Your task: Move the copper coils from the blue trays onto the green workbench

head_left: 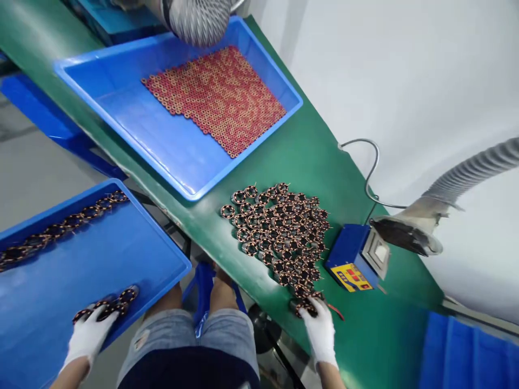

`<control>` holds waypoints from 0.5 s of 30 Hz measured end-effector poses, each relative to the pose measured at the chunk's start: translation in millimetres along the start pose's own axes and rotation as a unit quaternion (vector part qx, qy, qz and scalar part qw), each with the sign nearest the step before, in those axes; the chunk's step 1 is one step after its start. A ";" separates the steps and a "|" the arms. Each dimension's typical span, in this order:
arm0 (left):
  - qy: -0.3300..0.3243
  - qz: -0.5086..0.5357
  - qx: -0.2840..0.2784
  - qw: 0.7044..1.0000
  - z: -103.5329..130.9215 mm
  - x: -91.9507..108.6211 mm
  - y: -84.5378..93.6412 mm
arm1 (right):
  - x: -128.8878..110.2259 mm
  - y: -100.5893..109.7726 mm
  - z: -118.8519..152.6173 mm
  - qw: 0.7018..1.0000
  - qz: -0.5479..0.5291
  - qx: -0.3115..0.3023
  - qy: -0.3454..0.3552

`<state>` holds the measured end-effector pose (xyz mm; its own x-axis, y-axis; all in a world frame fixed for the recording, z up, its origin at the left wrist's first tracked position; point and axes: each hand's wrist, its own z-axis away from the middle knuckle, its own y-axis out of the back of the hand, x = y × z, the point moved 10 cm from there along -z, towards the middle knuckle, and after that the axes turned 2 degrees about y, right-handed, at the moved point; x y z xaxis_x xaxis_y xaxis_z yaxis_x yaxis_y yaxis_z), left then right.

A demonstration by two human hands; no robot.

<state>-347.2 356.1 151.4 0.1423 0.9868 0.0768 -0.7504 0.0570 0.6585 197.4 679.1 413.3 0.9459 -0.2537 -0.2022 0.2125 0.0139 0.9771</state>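
Note:
My left hand (pixel 87 335), in a white glove, rests on a row of dark copper-wound ring coils (pixel 108 307) inside the blue tray (pixel 162 246) at my left. My right hand (pixel 320 330), also gloved, grips a few ring coils (pixel 307 307) at the near end of a flat cluster of coils (pixel 279 229) laid on the green table (pixel 324 156). A longer line of coils (pixel 65 224) runs along the far side of the left tray.
A second blue tray (pixel 121 86) on the table holds several reddish rings (pixel 221 97). A small blue solder pot (pixel 357 259) stands right of the cluster under a grey extraction hose (pixel 458 181). Another hose (pixel 198 19) hangs at top. My knees are below the table edge.

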 end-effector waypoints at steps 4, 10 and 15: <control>0.088 0.034 -0.016 0.995 28.2 21.1 14.2 | -109.8 10.7 42.2 0.968 -0.004 0.125 0.219; 0.069 0.093 0.045 0.992 24.3 24.3 22.9 | -322.7 -180.1 228.2 0.757 -0.046 -0.323 0.566; 0.060 0.130 0.044 0.989 30.8 -1.4 51.2 | -388.8 -289.8 291.0 0.721 0.086 -0.446 0.523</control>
<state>-365.9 353.0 208.0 -0.1294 0.9776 0.1662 -0.6924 -0.2090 0.6905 -303.3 492.2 228.3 0.5452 0.6881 -0.4788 -0.2974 0.6928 0.6570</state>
